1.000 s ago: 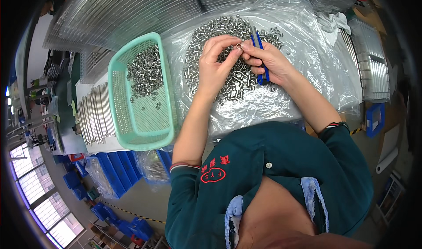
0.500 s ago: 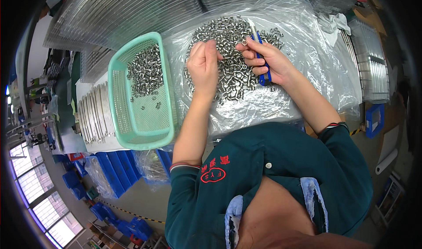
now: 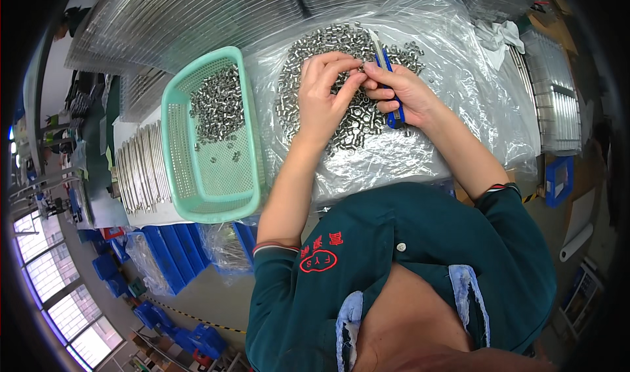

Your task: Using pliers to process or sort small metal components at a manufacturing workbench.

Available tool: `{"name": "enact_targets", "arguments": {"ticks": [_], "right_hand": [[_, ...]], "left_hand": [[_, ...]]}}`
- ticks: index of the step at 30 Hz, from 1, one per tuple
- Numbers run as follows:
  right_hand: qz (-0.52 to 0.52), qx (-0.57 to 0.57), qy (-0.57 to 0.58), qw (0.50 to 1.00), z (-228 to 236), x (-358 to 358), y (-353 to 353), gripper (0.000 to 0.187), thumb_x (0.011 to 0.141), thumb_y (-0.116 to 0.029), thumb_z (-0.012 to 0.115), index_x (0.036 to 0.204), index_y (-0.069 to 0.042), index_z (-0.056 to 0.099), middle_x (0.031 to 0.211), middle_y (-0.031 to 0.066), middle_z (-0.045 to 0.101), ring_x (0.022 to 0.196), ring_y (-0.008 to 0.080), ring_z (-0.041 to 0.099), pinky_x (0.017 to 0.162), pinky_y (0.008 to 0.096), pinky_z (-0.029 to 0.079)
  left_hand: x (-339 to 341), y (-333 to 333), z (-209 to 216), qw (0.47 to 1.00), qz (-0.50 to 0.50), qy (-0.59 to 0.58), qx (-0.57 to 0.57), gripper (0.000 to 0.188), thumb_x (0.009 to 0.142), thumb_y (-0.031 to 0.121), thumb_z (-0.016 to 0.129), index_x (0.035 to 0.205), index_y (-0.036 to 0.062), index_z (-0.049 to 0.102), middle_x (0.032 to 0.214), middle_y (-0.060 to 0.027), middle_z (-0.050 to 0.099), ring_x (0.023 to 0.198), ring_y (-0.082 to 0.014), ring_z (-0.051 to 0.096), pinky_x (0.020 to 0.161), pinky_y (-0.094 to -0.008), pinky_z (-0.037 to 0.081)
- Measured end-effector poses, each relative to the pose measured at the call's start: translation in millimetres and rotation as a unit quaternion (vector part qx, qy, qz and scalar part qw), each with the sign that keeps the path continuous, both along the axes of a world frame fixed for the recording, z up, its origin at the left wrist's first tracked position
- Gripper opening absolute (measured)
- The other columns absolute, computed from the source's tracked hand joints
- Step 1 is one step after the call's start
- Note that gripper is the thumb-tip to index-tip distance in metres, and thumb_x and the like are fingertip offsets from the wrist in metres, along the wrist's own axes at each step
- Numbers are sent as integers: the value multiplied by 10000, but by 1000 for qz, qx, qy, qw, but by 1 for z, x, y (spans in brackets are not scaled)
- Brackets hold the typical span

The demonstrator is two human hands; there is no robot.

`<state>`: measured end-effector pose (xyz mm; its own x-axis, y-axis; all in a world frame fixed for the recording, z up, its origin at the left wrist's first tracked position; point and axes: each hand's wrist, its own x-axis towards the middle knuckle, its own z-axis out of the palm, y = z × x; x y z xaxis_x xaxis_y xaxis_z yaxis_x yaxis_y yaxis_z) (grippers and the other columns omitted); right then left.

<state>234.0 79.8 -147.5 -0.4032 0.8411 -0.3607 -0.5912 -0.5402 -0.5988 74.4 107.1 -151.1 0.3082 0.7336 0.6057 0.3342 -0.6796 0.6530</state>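
Note:
Over the heap of small shiny metal rings point(image 3: 354, 126), my two hands meet at the fingertips. A single metal ring point(image 3: 361, 68) is pinched between them, mostly covered by the fingers. My left hand point(image 3: 326, 95) has its thumb and forefinger closed on the ring's left side. My right hand point(image 3: 408, 93) grips a blue utility knife point(image 3: 396, 112) against its palm, blade end pointing away from me, while its thumb and forefinger are at the same ring. More rings fill the far part of a green plastic basket point(image 3: 256, 168) to the left.
Clear plastic sheeting point(image 3: 407, 155) lies under the heap. Stacked clear trays point(image 3: 197, 17) line the far side, with another stack point(image 3: 558, 103) at the right. Metal rods point(image 3: 142, 172) lie left of the basket. Blue bins point(image 3: 174, 254) stand below the table's near edge.
My left hand has moved right and its fingers have unfolded from a closed curl to reach the ring at my right fingertips. The right hand, still around the knife, has barely moved.

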Motion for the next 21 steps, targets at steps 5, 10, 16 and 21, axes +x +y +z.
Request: {"name": "enact_targets", "arguments": {"ticks": [5,10,16,21], "right_hand": [[-4,-11,17,1000,2,-1,0,170,846,-230,582,823,-72,522,688,-43,484,490,-23,373,354,113,279],[-5,-7,12,1000,0,0,1,156,846,-219,582,811,-80,518,696,-39,492,487,-25,374,352,115,282],[3,-2,7,1000,0,0,1,163,853,-223,570,815,-74,515,709,-38,491,490,-27,378,350,110,286],[-4,-4,-4,1000,1,-3,0,159,859,-222,560,863,-70,514,721,-35,487,494,-26,376,351,108,287]], "left_hand": [[-1,0,-3,1000,3,-25,-2,155,735,45,654,888,36,628,916,-85,590,853,-187,560,740,-280,453],[1,-2,-2,1000,4,-22,-12,167,740,40,649,906,37,631,911,-86,588,853,-183,559,731,-273,458],[-1,-2,-2,1000,12,5,-21,185,734,64,656,919,64,646,889,-70,591,833,-184,548,732,-285,437],[0,-1,0,999,29,13,20,155,728,61,657,883,70,649,878,-64,590,829,-190,540,730,-287,425]]}}
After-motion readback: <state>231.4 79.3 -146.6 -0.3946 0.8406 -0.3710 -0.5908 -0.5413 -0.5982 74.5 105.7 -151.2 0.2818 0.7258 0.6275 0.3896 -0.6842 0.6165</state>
